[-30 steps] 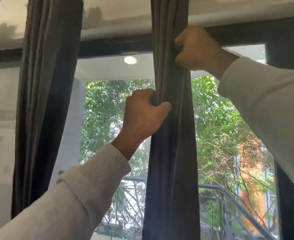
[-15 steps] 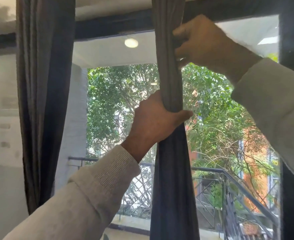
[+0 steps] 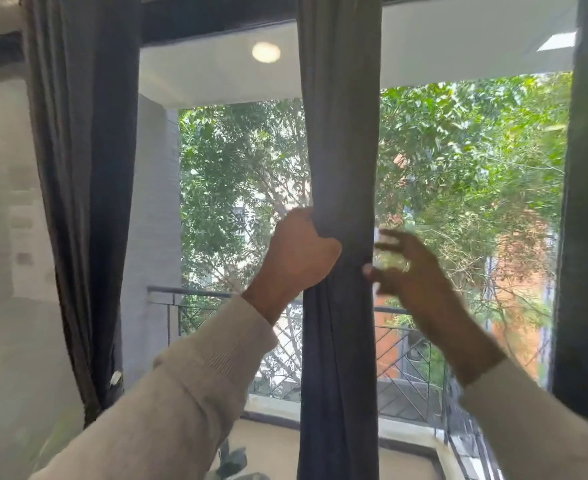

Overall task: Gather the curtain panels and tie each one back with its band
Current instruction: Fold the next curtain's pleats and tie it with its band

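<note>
A dark side curtain [image 3: 84, 188] hangs loose at the left. The left hand [image 3: 296, 258] has its grip closed around the middle curtain [image 3: 339, 150], bunched before the window. The blurred right hand [image 3: 406, 268] hovers beside it, fingers spread, empty. The cloth looks soft and light; best gathered at mid-height.

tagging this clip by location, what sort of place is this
Probably a room in a home or flat, at a large window onto a balcony. Dark grey curtain panels hang floor-length, a metal balcony railing stands outside with trees beyond, and a round ceiling light shows overhead.
</note>
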